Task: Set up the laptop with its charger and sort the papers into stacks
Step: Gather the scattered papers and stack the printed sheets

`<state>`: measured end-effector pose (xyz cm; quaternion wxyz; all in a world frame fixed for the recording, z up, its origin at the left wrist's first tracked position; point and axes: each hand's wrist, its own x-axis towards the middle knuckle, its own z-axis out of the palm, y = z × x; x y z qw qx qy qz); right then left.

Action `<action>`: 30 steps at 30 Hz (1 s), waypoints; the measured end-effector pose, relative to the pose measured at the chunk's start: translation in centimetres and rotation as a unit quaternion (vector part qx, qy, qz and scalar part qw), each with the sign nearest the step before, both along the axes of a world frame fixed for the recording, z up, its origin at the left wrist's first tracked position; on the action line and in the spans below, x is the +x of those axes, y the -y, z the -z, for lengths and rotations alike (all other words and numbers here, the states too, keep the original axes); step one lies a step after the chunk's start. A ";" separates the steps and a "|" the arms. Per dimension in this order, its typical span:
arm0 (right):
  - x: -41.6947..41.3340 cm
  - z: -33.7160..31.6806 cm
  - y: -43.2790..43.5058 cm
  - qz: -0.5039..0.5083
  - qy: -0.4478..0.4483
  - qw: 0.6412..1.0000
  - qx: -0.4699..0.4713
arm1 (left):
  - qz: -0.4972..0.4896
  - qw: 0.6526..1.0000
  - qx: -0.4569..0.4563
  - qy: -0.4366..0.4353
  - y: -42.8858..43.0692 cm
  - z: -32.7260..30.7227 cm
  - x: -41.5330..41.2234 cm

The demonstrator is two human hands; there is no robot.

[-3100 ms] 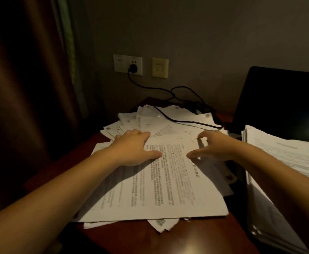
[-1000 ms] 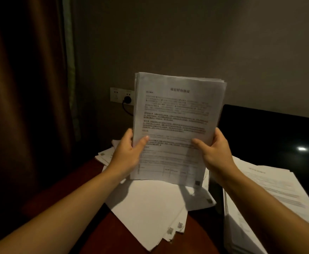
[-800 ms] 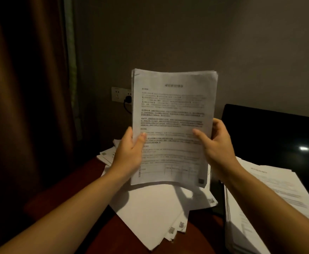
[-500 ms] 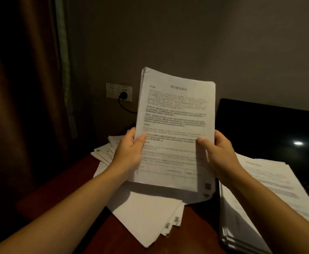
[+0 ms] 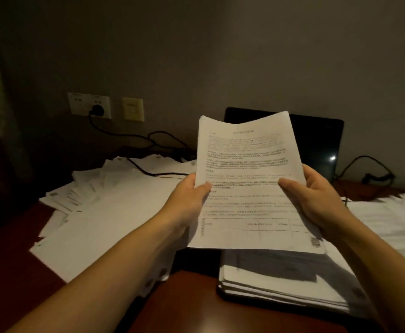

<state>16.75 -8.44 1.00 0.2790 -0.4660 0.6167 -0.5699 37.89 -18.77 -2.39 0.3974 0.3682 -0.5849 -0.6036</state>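
Both hands are holding one sheaf of printed pages point(image 5: 249, 169) up off the desk point(image 5: 191, 306) - left hand point(image 5: 189, 200) is pinching the left edge, thumb on the front; right hand point(image 5: 316, 200) is gripping the right edge the same way. Sheaf is hanging over a squared stack point(image 5: 280, 280) lying front right, before the laptop point(image 5: 316, 140), lid up, screen dark. Loose pile point(image 5: 115, 212) is sprawling across the desk's left side - charger cable point(image 5: 115, 132) is running over its far edge from a plug point(image 5: 97, 109) sitting in the wall socket. More sheets point(image 5: 388, 219) are lying far right.
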 end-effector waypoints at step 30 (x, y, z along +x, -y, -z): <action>-4.7 4.6 -4.4 0.149 -0.496 0.789 0.330 | -0.003 0.890 -0.288 0.352 -3.9 3.9 -3.3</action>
